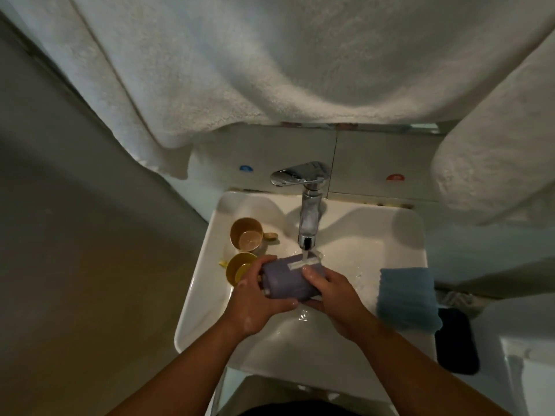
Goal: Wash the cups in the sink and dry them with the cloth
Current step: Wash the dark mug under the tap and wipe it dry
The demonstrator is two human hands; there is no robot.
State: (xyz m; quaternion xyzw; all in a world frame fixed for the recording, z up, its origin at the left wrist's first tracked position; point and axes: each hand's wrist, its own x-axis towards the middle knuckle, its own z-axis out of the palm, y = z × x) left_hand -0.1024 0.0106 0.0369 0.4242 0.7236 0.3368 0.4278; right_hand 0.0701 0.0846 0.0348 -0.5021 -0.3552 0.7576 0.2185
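Under the tap (309,205), the purple cup (288,277) lies sideways so the stream strikes its wall. Left hand (258,298) grips its left end, right hand (333,298) curls round its right end. Two yellow cups (246,234) wait left of the tap; blue cloth (407,297) drapes the sink (414,235) rim right of it, leaving the basin centre open.

Surface notes: sink area

Sink (399,232): glossy white, ceramic-like, smooth, wet. Tap (309,205): polished chrome metal, mirror-bright. Purple cup (285,280): matt, smooth, plastic-looking, wet under the water. Two yellow-brown cups (247,234) (238,267): smooth, slight sheen, plastic-looking. Blue cloth (407,298): soft, ribbed weave, matt. White towel (270,64) overhead: rough terry loop.
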